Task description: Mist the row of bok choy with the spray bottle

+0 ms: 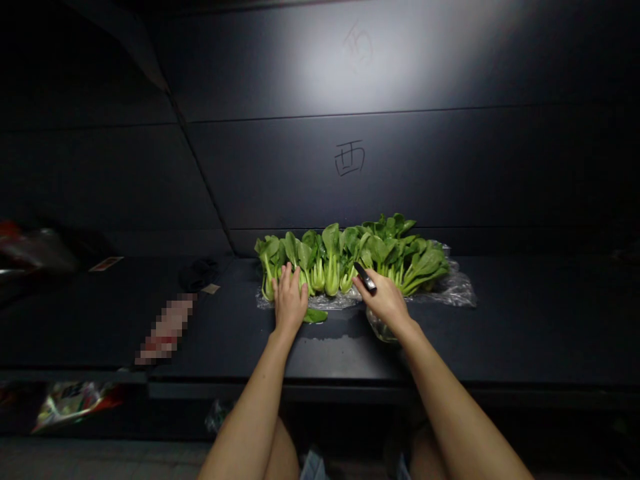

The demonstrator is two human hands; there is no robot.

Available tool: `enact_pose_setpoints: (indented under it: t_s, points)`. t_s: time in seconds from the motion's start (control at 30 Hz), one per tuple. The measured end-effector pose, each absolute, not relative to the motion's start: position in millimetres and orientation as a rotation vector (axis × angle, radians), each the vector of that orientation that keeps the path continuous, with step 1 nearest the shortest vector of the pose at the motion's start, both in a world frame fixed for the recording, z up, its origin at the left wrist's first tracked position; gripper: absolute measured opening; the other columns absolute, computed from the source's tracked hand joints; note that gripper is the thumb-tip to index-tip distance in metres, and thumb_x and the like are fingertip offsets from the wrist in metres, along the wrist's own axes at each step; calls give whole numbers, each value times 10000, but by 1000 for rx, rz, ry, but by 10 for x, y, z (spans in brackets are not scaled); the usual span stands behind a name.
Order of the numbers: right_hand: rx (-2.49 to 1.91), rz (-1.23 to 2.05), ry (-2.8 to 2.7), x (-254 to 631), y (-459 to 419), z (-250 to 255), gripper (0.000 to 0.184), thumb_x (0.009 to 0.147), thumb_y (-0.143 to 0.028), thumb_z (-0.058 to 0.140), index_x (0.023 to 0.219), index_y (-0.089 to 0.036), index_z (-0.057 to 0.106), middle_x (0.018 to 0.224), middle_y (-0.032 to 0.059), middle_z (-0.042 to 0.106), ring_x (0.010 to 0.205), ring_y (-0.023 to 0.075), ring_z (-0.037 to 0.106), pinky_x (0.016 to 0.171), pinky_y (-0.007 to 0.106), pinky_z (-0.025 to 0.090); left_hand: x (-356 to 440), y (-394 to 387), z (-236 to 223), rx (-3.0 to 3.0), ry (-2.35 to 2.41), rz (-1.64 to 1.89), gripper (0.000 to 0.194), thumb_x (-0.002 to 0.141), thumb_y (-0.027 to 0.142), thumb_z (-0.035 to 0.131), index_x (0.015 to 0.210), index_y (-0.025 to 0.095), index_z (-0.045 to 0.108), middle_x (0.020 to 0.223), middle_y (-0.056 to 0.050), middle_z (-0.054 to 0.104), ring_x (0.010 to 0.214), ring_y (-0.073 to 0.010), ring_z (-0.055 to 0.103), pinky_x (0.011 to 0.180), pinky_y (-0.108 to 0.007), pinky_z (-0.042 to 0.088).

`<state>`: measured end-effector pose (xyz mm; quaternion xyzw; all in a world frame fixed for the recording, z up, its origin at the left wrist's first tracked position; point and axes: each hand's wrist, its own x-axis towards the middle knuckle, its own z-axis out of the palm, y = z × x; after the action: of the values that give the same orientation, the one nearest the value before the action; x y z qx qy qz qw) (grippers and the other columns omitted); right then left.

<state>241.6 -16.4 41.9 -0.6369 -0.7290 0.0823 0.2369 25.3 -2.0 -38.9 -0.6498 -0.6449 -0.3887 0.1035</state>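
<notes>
A row of green bok choy heads [345, 257] lies on a sheet of clear plastic [453, 288] on a dark counter [525, 320]. My left hand [289, 299] rests palm down on the stalks at the left end of the row, fingers stretched out. My right hand [385, 300] is closed around a small dark-handled tool [365, 277], probably a knife, whose tip points at the stems in the middle of the row. One loose green leaf [315, 315] lies on the counter just right of my left hand.
A dark panelled wall with a chalked mark [349, 158] rises behind the counter. A dark cloth [199, 272] and a small tag [211, 289] lie to the left. Packaged goods [75, 400] sit low at the left. A clear object [380, 328] shows under my right wrist.
</notes>
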Motion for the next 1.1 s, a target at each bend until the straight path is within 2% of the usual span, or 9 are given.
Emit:
enact_pose_setpoints:
  t_s: [0.23, 0.87, 1.1]
  points:
    - [-1759, 256, -2065, 2511, -205, 462, 294, 916, -457, 462, 921, -225, 643, 853, 61, 715, 778, 208, 657, 593, 241, 340, 266, -12, -396, -1929, -1887, -1127, 452, 915, 261, 398, 1335, 123, 489, 1478, -176, 402, 1406, -307, 305, 1136, -571, 218]
    - [-1738, 182, -1976, 2591, -147, 406, 326, 923, -448, 446, 1038, -212, 640, 919, 75, 720, 830, 215, 658, 633, 252, 370, 293, -19, -421, -1968, -1885, -1114, 443, 905, 244, 403, 1322, 132, 501, 1472, -172, 413, 1402, -310, 312, 1134, -589, 213]
    - [-1693, 146, -1868, 2620, -112, 369, 344, 928, -458, 408, 975, -211, 642, 871, 71, 710, 806, 211, 648, 625, 253, 361, 298, -15, -448, -1986, -1872, -1101, 444, 905, 244, 399, 1326, 145, 498, 1454, -165, 442, 1395, -299, 330, 1135, -588, 212]
